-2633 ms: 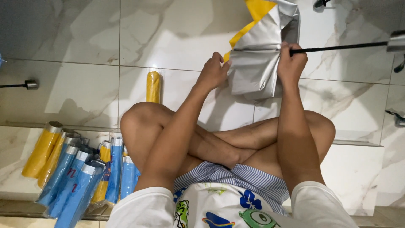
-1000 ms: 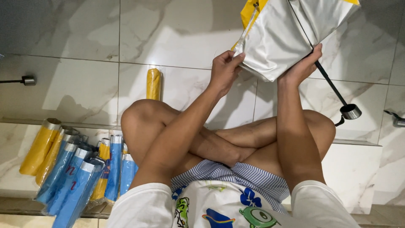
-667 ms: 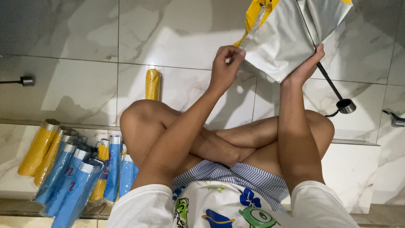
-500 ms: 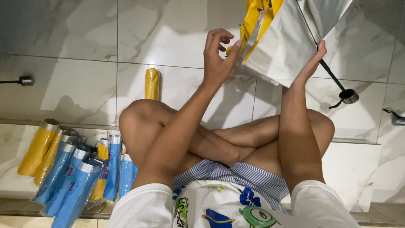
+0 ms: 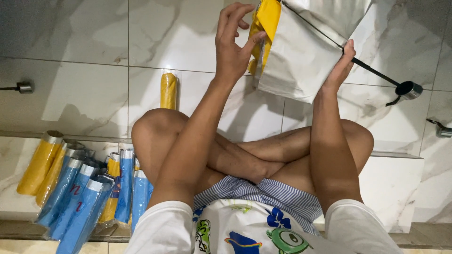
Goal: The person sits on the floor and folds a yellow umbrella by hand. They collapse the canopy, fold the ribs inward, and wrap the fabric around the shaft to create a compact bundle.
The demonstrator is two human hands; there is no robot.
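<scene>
I sit cross-legged on a marble floor and hold a part-folded umbrella (image 5: 301,51) up in front of me; it is yellow outside and silver inside. My left hand (image 5: 234,42) pinches its yellow fabric edge between thumb and fingers at the top middle. My right hand (image 5: 340,68) grips the silver canopy where the thin black shaft runs through it. The shaft ends in a black and silver handle (image 5: 407,89) at the right.
A rolled yellow umbrella (image 5: 168,91) lies on the floor beyond my left knee. A pile of several wrapped blue and yellow umbrellas (image 5: 80,188) lies at my left. Two loose handles, one at the far left (image 5: 21,87) and one at the far right (image 5: 442,130), rest on the tiles.
The umbrella has been lifted and turned, so the shaft now slants down to the right. My left hand rose from the canopy's lower edge up to the yellow fabric.
</scene>
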